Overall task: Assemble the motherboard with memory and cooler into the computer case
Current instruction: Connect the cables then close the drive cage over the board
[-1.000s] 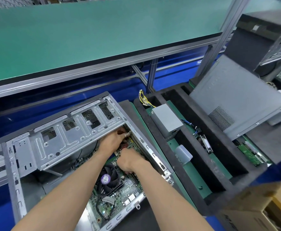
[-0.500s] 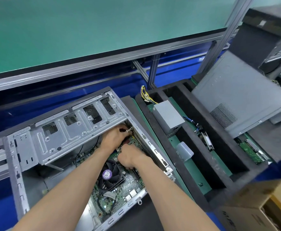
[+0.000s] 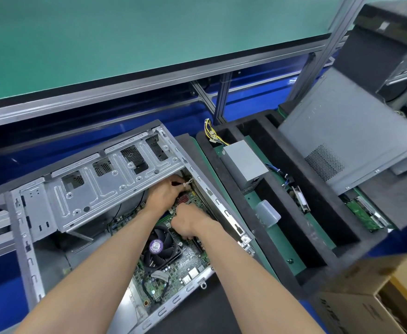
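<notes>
The open grey computer case (image 3: 81, 189) lies flat in front of me. Inside it sits the green motherboard (image 3: 185, 266) with its black cooler fan (image 3: 160, 249), which carries a purple label. My left hand (image 3: 165, 192) reaches under the drive cage at the board's far corner and pinches a small white cable connector (image 3: 186, 185). Just nearer, my right hand (image 3: 189, 221) is curled with its fingers down on the board beside the fan; what it grips is hidden.
Right of the case stands a black foam tray (image 3: 282, 213) holding a grey power supply (image 3: 244, 165) with yellow wires, a clear plastic box (image 3: 267, 212) and other parts. A grey side panel (image 3: 347, 138) leans at the right. A cardboard box (image 3: 376, 297) sits at the lower right.
The view has shifted slightly. Both hands have stayed at the motherboard's far corner with only small finger movements; the left hand's white connector shows more clearly now.
</notes>
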Motion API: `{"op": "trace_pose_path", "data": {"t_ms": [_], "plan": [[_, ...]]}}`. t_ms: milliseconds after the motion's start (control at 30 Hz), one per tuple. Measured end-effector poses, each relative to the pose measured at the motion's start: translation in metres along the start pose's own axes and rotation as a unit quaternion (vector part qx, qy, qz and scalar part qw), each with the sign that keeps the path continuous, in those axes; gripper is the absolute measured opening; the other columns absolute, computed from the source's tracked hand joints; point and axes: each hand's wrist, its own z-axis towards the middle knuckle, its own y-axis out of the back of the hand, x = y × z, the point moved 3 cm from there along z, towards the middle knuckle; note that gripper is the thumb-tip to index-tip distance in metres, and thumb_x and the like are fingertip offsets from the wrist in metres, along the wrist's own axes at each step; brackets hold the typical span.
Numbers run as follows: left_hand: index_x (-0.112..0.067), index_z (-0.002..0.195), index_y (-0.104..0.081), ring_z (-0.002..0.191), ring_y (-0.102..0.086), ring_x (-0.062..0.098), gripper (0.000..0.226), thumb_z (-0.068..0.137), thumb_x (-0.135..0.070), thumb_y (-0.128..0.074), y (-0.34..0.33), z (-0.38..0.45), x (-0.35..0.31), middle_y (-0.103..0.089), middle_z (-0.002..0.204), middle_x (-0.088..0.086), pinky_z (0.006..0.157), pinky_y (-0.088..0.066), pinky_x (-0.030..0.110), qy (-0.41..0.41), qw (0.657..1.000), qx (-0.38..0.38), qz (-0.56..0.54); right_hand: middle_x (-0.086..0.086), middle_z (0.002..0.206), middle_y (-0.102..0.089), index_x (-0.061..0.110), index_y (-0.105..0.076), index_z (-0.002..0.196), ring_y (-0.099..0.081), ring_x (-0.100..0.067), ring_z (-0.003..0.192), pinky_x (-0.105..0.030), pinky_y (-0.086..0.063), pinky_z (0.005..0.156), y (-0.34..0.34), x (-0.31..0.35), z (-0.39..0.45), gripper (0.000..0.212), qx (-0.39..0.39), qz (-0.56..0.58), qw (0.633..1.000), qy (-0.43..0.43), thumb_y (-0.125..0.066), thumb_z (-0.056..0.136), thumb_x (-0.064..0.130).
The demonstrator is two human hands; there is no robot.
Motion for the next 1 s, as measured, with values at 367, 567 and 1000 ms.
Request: {"op": "trace_pose_path", "data": {"t_ms": [367,567,1000], "plan": [[-0.049,0.082,-0.060,0.103,-0.063,0.019,0.017,0.079,-0.055,-0.075,0.007,-0.008,-0.012,-0.069,0.113,-0.004,0.080,-0.045,0.029,0.010,0.999,0.010,-0.043,-0.014,0.065,-0.063,0.004,-0.050,0.071,-0.065,-0.028,0.064,-0.042,-0.058,0.080,0.001,0.001,0.000,0.020,-0.003,-0.003,1.000,0.001,-0.041,0.087,0.010],[-0.038,0.097,-0.062,0.100,-0.064,0.022,0.023,0.083,-0.051,-0.074,0.007,-0.007,-0.015,-0.069,0.109,0.002,0.085,-0.049,0.031,-0.002,1.000,0.007,-0.017,-0.015,0.066,-0.062,0.003,-0.051,0.071,-0.066,-0.029,0.066,-0.042,-0.058,0.079,0.001,0.001,-0.001,0.020,-0.003,-0.001,1.000,0.002,-0.040,0.087,0.009],[-0.034,0.095,-0.063,0.089,-0.060,0.017,0.021,0.083,-0.045,-0.076,0.006,-0.009,-0.014,-0.064,0.099,-0.004,0.073,-0.041,0.025,-0.018,0.999,-0.018,-0.024,-0.014,0.070,-0.061,0.006,-0.047,0.071,-0.065,-0.030,0.070,-0.043,-0.057,0.082,0.001,0.001,-0.001,0.017,-0.005,0.000,1.000,-0.001,-0.040,0.087,0.011]]}}
